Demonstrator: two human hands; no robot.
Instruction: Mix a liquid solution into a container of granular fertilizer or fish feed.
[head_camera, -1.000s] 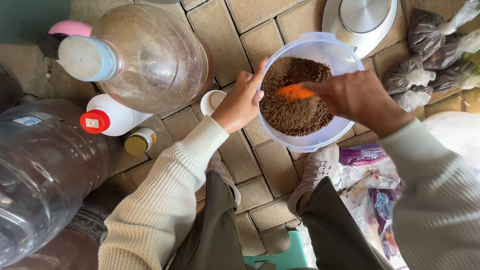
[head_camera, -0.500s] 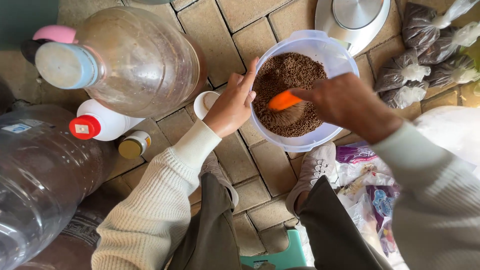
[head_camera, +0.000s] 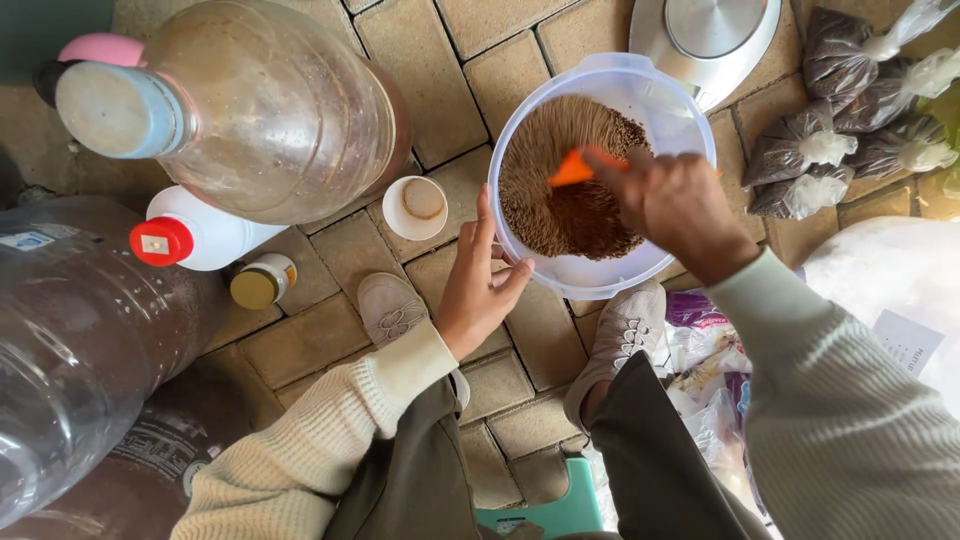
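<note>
The white tub (head_camera: 601, 170) sits on the brick floor (head_camera: 300, 350), just past the person's shoes. It is tipped, so the brown grains (head_camera: 570, 180) are piled toward its left side and far side, and the near bottom shows bare white.

The right hand (head_camera: 675, 205) is inside the tub with its fingers closed around an orange scoop (head_camera: 575, 168). The scoop's long way runs left to right, and its end points left into the grains.

The left hand (head_camera: 477, 283) rests on the tub's near left edge, fingers loose and spread a little.

Half a second ago the left hand gripped higher on the tub's left edge, and the grains lay flatter. A small white cup (head_camera: 415, 207) stands just left of the tub.
</note>
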